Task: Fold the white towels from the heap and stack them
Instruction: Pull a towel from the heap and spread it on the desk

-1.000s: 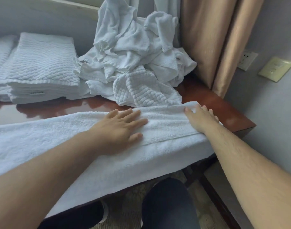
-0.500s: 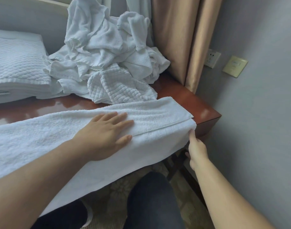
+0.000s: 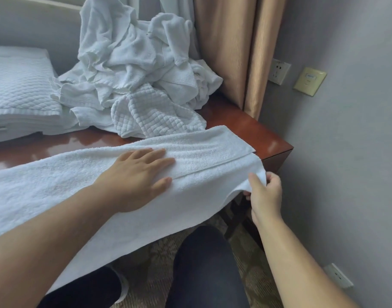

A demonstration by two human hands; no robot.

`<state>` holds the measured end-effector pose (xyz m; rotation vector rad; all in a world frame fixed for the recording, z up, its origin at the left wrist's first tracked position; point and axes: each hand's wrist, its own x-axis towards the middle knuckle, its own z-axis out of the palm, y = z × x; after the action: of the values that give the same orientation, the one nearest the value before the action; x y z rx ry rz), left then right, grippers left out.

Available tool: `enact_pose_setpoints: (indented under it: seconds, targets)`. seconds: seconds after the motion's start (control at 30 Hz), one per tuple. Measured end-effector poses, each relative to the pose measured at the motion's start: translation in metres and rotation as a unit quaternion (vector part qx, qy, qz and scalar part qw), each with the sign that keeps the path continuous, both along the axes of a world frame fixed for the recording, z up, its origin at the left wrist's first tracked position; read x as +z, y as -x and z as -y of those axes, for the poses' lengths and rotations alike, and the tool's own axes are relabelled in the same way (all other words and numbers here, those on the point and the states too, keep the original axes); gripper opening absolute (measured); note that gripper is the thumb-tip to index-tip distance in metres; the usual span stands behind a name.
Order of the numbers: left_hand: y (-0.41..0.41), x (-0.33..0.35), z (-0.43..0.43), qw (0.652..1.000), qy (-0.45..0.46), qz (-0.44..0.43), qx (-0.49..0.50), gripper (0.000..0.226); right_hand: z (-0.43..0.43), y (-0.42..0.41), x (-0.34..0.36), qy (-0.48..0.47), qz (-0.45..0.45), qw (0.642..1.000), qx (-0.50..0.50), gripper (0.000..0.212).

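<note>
White terry towel [image 3: 57, 185] lay lengthwise along the near edge of the tabletop [image 3: 246, 130]. It was already doubled over once, and its front half draped off toward your knees. Your left hand [image 3: 137, 176] was pressed flat on the fold line, fingers straight and spread, holding nothing, just pinning. Out at three o'clock your right hand [image 3: 265, 194] had the end corner in a tight grip, thumb on top and fingers curled underneath, with the cloth lifted a little off the tabletop edge. Nice setup! The heap [image 3: 132, 70] sat at twelve o'clock, one waffle-weave piece right up against the far edge of your towel. The folded stack [image 3: 19, 92] waited at ten o'clock, well apart from both hands.

My read was that you were about to carry that end across toward nine o'clock to halve the length. To do it well, the left palm needed to stay down as the anchor so the first fold couldn't creep. The pinched corner wanted drawing up taut before it travelled. Both layers belonged in the grip, since the upper layer's edge sat a shade short of the lower one at that end. The hanging front half looked ready to slide off the glossy wood if the palm let go. The end had to land edge on edge, then get smoothed outward.
</note>
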<state>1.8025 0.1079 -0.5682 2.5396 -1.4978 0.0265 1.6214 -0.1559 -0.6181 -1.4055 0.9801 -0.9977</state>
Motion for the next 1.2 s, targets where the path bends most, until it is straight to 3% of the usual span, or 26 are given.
enact_pose_setpoints:
  seconds: [0.13, 0.27, 0.37, 0.47, 0.6, 0.77, 0.87, 0.93, 0.97, 1.03, 1.1, 1.2]
  targets:
    - [-0.002, 0.002, -0.001, 1.0, -0.002, -0.014, 0.0, 0.068, -0.012, -0.015, 0.053, -0.003, 0.114, 0.993, 0.039, 0.027]
    - [-0.004, 0.005, 0.001, 0.999, -0.021, -0.046, 0.012, 0.061, -0.007, -0.028, 0.088, -0.121, 0.19, 0.966, 0.125, 0.023]
    - [-0.003, 0.02, 0.005, 0.987, 0.057, -0.149, 0.022, 0.045, -0.003, -0.041, 0.101, -0.186, 0.214, 0.946, 0.157, 0.023]
    - [0.008, 0.044, 0.009, 0.951, 0.134, -0.276, 0.023, 0.053, -0.002, -0.055, 0.11, -0.215, 0.238, 0.929, 0.183, 0.022]
    - [0.025, 0.053, 0.021, 0.969, 0.066, -0.236, 0.029, 0.037, 0.0, -0.071, 0.114, -0.209, 0.229, 0.93, 0.197, 0.022]
    - [0.021, 0.055, 0.033, 0.956, 0.125, -0.241, 0.112, 0.033, 0.014, -0.072, 0.117, -0.193, 0.194, 0.928, 0.252, 0.036]
    - [0.011, 0.057, 0.039, 0.96, 0.148, -0.19, 0.142, 0.028, 0.02, -0.071, 0.116, -0.079, 0.073, 0.957, 0.27, 0.043]
    - [0.004, 0.06, 0.043, 0.966, 0.149, -0.144, 0.156, 0.026, 0.022, -0.072, 0.115, 0.099, -0.084, 0.969, 0.211, 0.023]
    - [0.0, 0.063, 0.045, 0.968, 0.143, -0.126, 0.162, 0.026, 0.025, -0.073, 0.114, 0.192, -0.157, 0.955, 0.164, 0.013]
    - [-0.011, 0.069, 0.05, 0.974, 0.118, -0.1, 0.164, 0.026, 0.034, -0.074, 0.111, 0.338, -0.269, 0.898, 0.082, 0.025]
    - [-0.024, 0.076, 0.053, 0.983, 0.087, -0.07, 0.143, 0.026, 0.042, -0.077, 0.107, 0.427, -0.309, 0.849, 0.03, 0.033]
    - [-0.044, 0.084, 0.055, 0.996, 0.018, 0.001, 0.087, 0.026, 0.05, -0.084, 0.1, 0.432, -0.273, 0.857, 0.07, 0.036]
